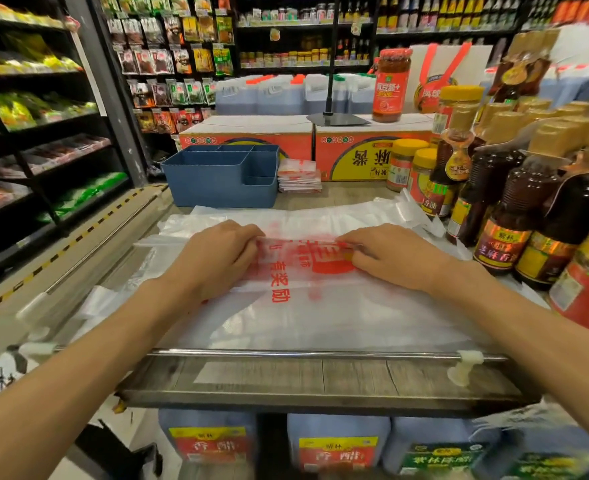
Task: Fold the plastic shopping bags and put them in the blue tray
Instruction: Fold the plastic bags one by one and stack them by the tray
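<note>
On the shelf top, our left hand [217, 254] and right hand [395, 254] each pinch the folded edge of the bag [286, 306] between thumb and fingertips, the bag lying flat on a slack pile of others. We judge that the slick film could spring open or drag the sheets beneath askew if either pinch loosens. Beyond it, the tray [206, 181] shows no bags in its visible compartments, and a folded stack [300, 176] lies just beside its right wall.

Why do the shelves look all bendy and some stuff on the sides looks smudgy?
In the head view, the wide lens curves the shelves near the edges. The bottles at right and jugs at the bottom look smeared. The middle is sharper: the left hand, right hand and the plastic bag with red print. The blue tray looks clear too.
</note>
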